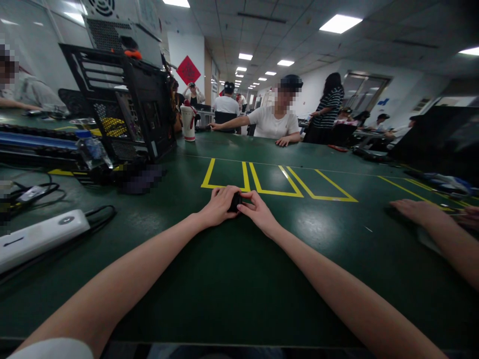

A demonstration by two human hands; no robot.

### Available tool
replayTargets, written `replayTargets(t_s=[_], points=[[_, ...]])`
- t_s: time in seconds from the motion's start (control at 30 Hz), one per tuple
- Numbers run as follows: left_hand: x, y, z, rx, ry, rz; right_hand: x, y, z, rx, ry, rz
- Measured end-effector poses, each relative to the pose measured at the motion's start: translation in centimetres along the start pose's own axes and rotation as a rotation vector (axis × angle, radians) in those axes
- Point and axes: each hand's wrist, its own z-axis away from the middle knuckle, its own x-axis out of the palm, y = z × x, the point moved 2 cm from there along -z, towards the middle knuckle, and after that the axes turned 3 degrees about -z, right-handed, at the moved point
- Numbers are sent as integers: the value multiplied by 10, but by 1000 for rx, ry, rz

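Note:
A small dark object [235,202] rests low over the green tabletop [239,279], in front of the yellow tape boxes; most of it is hidden, so its kind is unclear. My left hand [221,203] wraps over its left side, fingers curled and closed on it. From the right, my right hand [258,212] pinches the same object between thumb and fingertips. Just beyond both hands runs the near edge of a yellow tape outline [224,187].
At left stand a black computer case [149,109], a water bottle [92,149] and a white power strip [45,237] with cables. A white cup [188,122] is at the far edge. Another person [275,122] sits opposite; a neighbour's hand [415,212] reaches in from the right.

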Motion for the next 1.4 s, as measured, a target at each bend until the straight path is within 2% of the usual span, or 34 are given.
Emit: replayTargets(t_s=[0.2, 0.43, 0.67, 0.8, 0.97, 1.23, 1.4], points=[[0, 0, 0, -6, -7, -2, -1, 2, -6, 39, 41, 39], [-1, 1, 1, 13, -5, -13, -1, 4, -2, -13, -35, 25], [0, -1, 1, 5, -6, -16, 0, -1, -7, 10, 40, 51], [-1, -1, 1, 8, -9, -10, -2, 2, -8, 58, 20, 69], [1, -3, 2, 6, -5, -10, -2, 2, -5, 16, -47, -4], [1, -2, 1, 4, 10, -13, -3, 2, -7, 30, 55, 40], [1, -3, 1, 9, 6, -11, -5, 5, -7, 62, -18, 56]])
